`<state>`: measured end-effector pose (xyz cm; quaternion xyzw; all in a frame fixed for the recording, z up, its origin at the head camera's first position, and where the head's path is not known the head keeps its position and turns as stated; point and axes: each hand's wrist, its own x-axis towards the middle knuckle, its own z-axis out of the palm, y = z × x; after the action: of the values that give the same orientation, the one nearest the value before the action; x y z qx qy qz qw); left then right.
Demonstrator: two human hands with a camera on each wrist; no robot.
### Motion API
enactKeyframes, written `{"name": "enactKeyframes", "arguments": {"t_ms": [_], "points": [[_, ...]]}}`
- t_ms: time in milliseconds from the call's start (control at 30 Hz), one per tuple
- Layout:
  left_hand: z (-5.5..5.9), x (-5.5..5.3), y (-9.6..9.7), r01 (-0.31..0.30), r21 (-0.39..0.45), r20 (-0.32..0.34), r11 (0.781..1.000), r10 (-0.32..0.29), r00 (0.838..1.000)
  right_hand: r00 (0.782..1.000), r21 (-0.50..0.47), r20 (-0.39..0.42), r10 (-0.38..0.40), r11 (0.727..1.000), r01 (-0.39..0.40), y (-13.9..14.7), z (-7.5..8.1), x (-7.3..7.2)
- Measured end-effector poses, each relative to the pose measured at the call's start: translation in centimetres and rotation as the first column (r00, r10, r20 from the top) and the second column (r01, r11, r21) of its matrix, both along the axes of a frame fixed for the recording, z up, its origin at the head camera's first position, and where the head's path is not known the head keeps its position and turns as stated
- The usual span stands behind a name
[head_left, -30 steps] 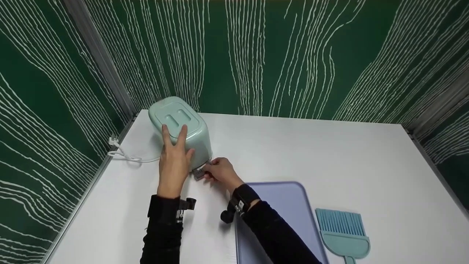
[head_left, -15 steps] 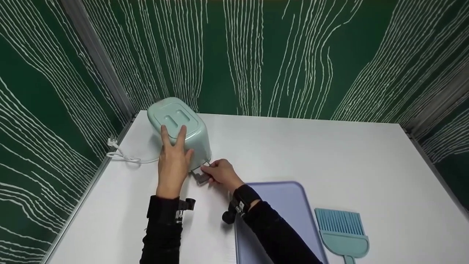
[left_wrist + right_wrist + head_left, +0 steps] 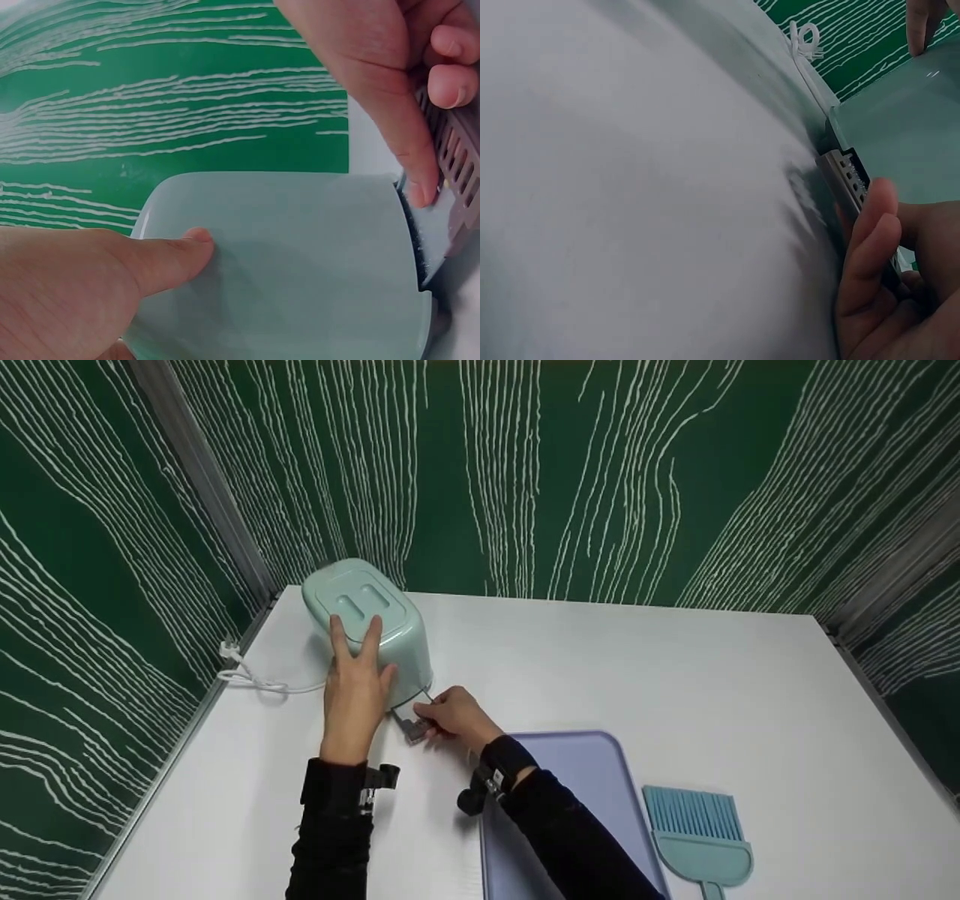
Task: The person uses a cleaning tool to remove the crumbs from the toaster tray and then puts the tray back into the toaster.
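Observation:
A mint-green toaster (image 3: 409,660) with two oblong hollows in its covered top stands at the back left of the white table. My left hand (image 3: 351,697) rests on it, two straight fingers on the top and the thumb (image 3: 176,259) against the side. Low at the near end, a grey crumb tray (image 3: 409,726) sticks partly out of the toaster's base. My right hand (image 3: 459,716) grips the right side of this tray. A row of slots shows along the crumb tray's edge (image 3: 459,161) in the left wrist view. Its inner part is hidden inside the toaster.
Under my right forearm lies a lilac tray (image 3: 585,754). A teal brush (image 3: 701,840) rests on the table to the right of it. The toaster's white cord (image 3: 262,684) and plug (image 3: 229,649) lie at the left edge, near the green wall (image 3: 442,472).
The crumb tray has slid farther out of the toaster toward the viewer, with my right hand drawing back slightly. My left hand and the toaster stay in place.

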<state>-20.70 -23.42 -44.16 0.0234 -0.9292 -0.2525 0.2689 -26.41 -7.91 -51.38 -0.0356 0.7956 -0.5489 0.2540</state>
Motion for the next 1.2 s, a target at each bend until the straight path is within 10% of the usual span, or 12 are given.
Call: {"name": "enactKeyframes", "arguments": {"t_ms": [1200], "points": [[0.2,0.0,0.1,-0.005,0.037,0.029,0.999,0.004,1.000,0.957,0.035,0.119,0.266,0.962,-0.272,2.9,1.9,0.3]]}}
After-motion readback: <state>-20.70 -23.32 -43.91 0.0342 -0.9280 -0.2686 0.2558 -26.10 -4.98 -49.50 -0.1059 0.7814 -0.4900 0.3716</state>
